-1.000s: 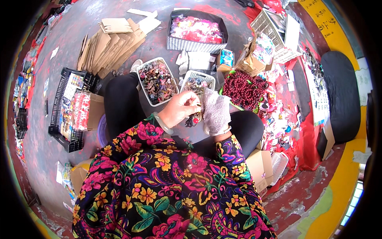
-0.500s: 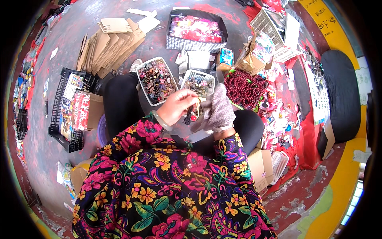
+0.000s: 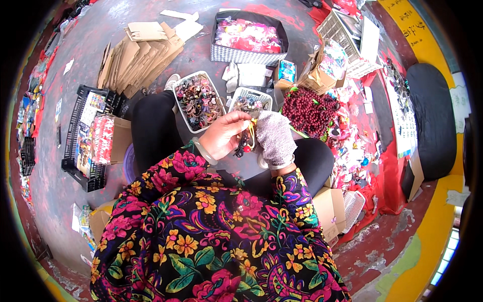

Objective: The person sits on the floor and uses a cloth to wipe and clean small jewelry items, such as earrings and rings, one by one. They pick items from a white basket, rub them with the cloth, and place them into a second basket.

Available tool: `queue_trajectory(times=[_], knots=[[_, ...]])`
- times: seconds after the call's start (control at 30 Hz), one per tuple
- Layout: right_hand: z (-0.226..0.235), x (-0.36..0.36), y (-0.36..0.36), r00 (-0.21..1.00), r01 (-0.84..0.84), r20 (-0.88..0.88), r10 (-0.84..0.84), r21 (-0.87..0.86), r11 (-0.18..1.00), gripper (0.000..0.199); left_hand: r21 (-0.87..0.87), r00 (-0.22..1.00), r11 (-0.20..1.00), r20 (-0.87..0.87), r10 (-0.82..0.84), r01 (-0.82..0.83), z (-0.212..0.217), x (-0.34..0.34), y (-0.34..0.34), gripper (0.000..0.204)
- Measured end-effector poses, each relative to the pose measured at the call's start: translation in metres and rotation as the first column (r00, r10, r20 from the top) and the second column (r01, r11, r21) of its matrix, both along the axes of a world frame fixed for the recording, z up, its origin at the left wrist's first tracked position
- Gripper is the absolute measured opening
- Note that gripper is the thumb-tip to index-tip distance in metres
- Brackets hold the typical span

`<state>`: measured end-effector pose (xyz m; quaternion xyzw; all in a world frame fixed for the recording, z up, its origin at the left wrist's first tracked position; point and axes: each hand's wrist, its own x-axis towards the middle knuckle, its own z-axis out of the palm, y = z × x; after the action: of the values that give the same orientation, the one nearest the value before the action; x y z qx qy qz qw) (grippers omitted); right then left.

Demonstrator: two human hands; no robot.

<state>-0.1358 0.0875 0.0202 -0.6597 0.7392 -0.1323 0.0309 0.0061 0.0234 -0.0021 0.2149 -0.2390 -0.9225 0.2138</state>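
Between the thumb and fingers of my left hand (image 3: 221, 136) hangs a small bunch of hair ties (image 3: 245, 145), black and yellow, with a red bead at the lower end. A greyish-mauve fluffy cloth mitt (image 3: 275, 137) covers my right hand (image 3: 276, 146), so its fingers are hidden. The mitt is right beside the hair ties; whether it touches them I cannot tell. Just beyond my hands sits a small white basket (image 3: 232, 104) with more small hair accessories in it. To its left, a larger white basket (image 3: 189, 125) is full of assorted hair ties.
Dark red beaded strands (image 3: 309, 113) are heaped at the right, near scattered accessories (image 3: 354, 151) on red cloth. Flattened cardboard (image 3: 141, 58) and a black crate (image 3: 83, 173) lie left. A patterned bin (image 3: 246, 54) of pink packets stands at the far side.
The mitt on my right hand has turned and drawn slightly to the right, away from the hair ties, which now show more. My left hand stays nearly in place, still pinching them.
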Motion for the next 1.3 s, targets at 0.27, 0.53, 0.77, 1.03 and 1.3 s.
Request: queue_trajectory(times=[0.27, 0.53, 0.77, 1.03, 1.3], knots=[[-0.011, -0.001, 0.008, 0.999, -0.037, -0.037, 0.036, -0.030, 0.999, 0.013, -0.293, 0.991, 0.955, 0.130, -0.012, 0.050, -0.007, -0.003, 0.004, 0.010], [-0.017, -0.001, 0.020, 0.981, -0.042, 0.175, 0.088, -0.251, 0.967, 0.024, -0.435, 0.973, 0.886, 0.219, -0.069, 0.161, -0.003, -0.003, 0.004, 0.008], [-0.046, -0.009, 0.015, 0.853, 0.082, 0.514, 0.092, -0.305, 0.949, 0.037, -0.033, 0.991, 0.991, 0.013, -0.131, 0.131, -0.004, -0.001, 0.001, 0.012], [-0.011, 0.006, 0.004, 0.972, -0.213, -0.128, 0.196, -0.130, 0.968, 0.015, -0.037, 0.992, 0.992, -0.018, -0.121, 0.121, -0.006, 0.002, 0.002, 0.015], [-0.003, -0.002, 0.009, 0.991, -0.124, 0.039, 0.128, -0.090, 0.988, 0.028, -0.252, 0.965, 0.931, 0.074, -0.252, 0.263, 0.001, 0.004, 0.000, 0.012]])
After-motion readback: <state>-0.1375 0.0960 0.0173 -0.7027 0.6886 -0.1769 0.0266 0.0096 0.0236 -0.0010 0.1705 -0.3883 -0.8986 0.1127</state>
